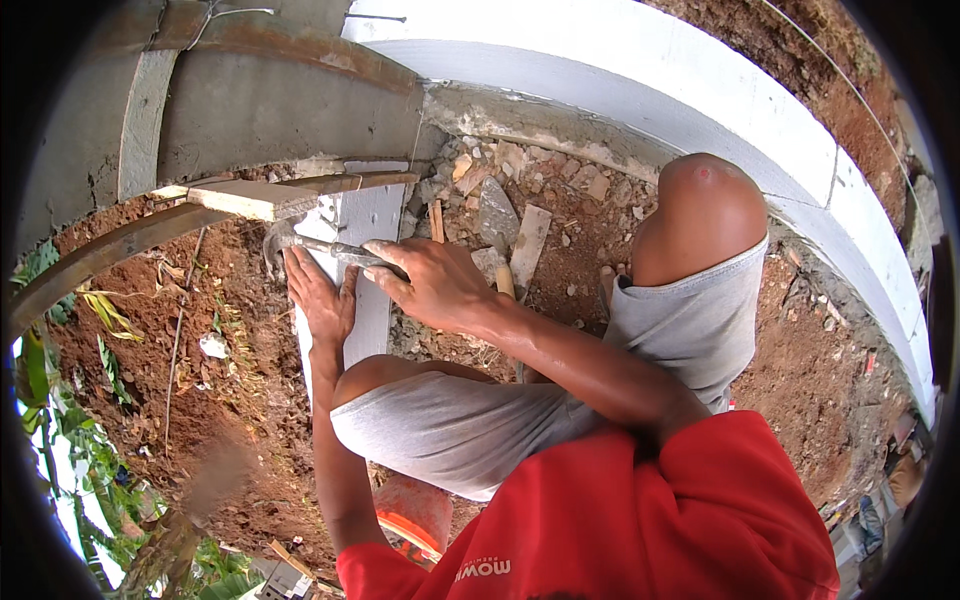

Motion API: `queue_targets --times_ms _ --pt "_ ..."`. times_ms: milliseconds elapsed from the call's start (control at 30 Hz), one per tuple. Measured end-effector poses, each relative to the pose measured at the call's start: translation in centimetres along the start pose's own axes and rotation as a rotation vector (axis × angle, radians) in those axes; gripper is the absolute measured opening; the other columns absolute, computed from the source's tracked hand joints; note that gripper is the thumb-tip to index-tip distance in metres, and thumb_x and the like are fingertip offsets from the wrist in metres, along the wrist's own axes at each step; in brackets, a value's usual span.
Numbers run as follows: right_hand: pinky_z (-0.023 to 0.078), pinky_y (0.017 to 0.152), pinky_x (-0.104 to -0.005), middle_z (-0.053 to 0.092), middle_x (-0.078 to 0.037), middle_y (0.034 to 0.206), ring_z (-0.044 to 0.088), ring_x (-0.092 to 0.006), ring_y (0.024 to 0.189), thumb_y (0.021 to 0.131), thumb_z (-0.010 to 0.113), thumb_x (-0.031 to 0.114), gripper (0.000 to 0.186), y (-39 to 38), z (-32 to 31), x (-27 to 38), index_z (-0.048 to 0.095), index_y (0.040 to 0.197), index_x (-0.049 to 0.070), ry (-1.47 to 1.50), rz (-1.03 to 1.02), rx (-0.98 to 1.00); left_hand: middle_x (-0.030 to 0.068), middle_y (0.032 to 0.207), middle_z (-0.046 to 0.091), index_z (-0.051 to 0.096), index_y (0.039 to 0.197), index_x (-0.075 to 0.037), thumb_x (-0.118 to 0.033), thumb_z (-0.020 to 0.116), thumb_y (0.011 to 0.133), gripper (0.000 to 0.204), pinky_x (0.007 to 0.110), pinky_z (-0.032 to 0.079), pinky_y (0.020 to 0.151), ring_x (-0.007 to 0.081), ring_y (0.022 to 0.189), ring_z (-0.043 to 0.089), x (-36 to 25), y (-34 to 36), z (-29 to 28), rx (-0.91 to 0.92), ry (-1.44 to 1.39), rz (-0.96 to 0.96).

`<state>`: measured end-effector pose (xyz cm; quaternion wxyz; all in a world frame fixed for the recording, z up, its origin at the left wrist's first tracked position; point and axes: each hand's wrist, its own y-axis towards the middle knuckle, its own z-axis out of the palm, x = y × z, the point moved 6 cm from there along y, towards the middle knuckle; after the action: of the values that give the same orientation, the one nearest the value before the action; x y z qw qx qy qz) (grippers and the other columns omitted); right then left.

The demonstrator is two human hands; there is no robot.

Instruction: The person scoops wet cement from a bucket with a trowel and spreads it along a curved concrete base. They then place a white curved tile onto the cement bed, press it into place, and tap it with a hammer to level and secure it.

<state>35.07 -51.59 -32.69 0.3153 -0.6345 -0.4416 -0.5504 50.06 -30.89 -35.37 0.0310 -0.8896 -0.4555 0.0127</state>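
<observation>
My right hand (445, 283) is closed around the grip of a hammer (335, 248). The hammer's metal head lies to the left, just past the fingertips of my left hand (322, 300). That left hand rests with its fingers stretched out on a white panel (370, 310), which looks like foam board. Whether anything small sits under those fingertips is hidden. Beyond the hammer head, a wooden board (250, 198) lies against a long curved-looking timber rail (110, 258). A pointed trowel (498, 214) lies on the rubble right of my right hand.
Beside the trowel is a flat wood offcut (530, 246). White wall panels (620, 75) run along the far and right sides. A grey cement wall (270, 110) stands at the far left. An orange-red bucket (415, 510) sits near my left leg. Reddish soil (240, 380) spreads left.
</observation>
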Motion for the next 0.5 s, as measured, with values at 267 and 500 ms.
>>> queue_targets --times_ms 267,500 --pt "0.060 0.076 -0.0462 0.078 -0.022 0.095 0.076 -0.0335 0.079 0.100 0.068 0.031 0.040 0.6 -0.2 -0.5 0.073 0.131 0.006 -0.039 0.239 0.232 0.0364 0.169 0.018 0.013 0.165 0.010 -0.058 0.068 0.098 0.110 0.060 0.015 0.128 0.0509 0.158 0.018 -0.7 0.3 -0.3 0.052 0.005 -0.041" --pt "0.055 0.068 -0.0420 0.073 -0.014 0.079 0.072 -0.0279 0.070 0.084 0.074 0.023 0.031 -5.0 -5.2 -0.9 0.074 0.108 0.004 -0.016 0.229 0.241 0.0406 0.162 0.027 0.026 0.157 0.014 -0.051 0.071 0.097 0.100 0.061 0.019 0.127 0.0548 0.154 0.023 0.8 -0.1 0.6 0.025 0.065 0.124"
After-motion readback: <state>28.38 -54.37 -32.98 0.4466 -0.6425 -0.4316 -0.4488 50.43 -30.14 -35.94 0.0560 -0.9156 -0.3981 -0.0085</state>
